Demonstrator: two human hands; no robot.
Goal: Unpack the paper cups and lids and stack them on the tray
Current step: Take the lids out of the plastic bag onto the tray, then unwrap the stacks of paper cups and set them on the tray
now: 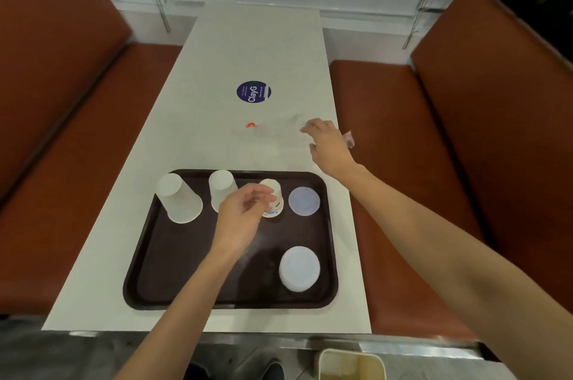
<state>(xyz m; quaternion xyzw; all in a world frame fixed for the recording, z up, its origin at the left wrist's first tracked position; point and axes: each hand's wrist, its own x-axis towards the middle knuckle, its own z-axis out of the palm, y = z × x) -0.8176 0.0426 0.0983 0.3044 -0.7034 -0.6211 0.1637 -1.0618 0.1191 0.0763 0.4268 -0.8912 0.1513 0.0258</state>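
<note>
A dark brown tray lies on the white table. Two plain white paper cups stand upside down along its far left. To their right is a printed paper cup stack, also upside down. Two white lids lie flat, one at the far right and one nearer me. My left hand hovers beside the printed stack with loosely curled, parted fingers. My right hand reaches beyond the tray over clear plastic wrap, fingers spread. A translucent scrap shows at its outer edge.
A red bit lies by the wrap and a round blue sticker sits farther up the table. Brown bench seats flank both sides. A beige bin stands below the near table edge.
</note>
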